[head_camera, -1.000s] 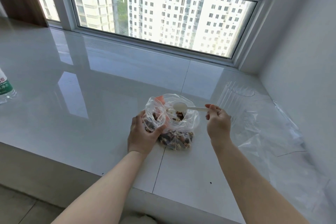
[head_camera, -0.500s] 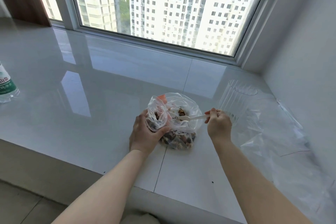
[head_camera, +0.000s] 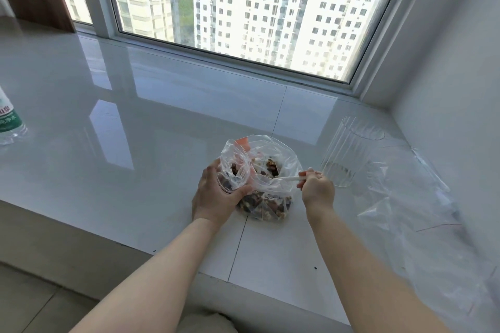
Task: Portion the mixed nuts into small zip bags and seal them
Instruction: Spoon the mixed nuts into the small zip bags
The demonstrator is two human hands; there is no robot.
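Your large clear plastic bag sits on the glossy white tiled counter, its mouth spread open and its bottom packed with brown mixed nuts. Your left hand holds a small clear zip bag upright at the big bag's left edge, thumb and fingers curled round its lower part; a few dark nuts already lie inside it. Your right hand pinches the handle of a white plastic spoon, fingers closed tightly on it, with the bowl end down inside the large bag among the nuts. Just right of that hand a clear ribbed glass tumbler stands on the counter, with a little something at its bottom too faint to name. Crumpled clear plastic sheeting lies against the right wall, and a clear water bottle with a green label stands at the far left edge.

Compared with a second ago, the spoon has dropped from above the big bag's mouth down into the nuts, and your right hand has come lower and closer to the bag. Your left hand keeps the same grip on the small bag.
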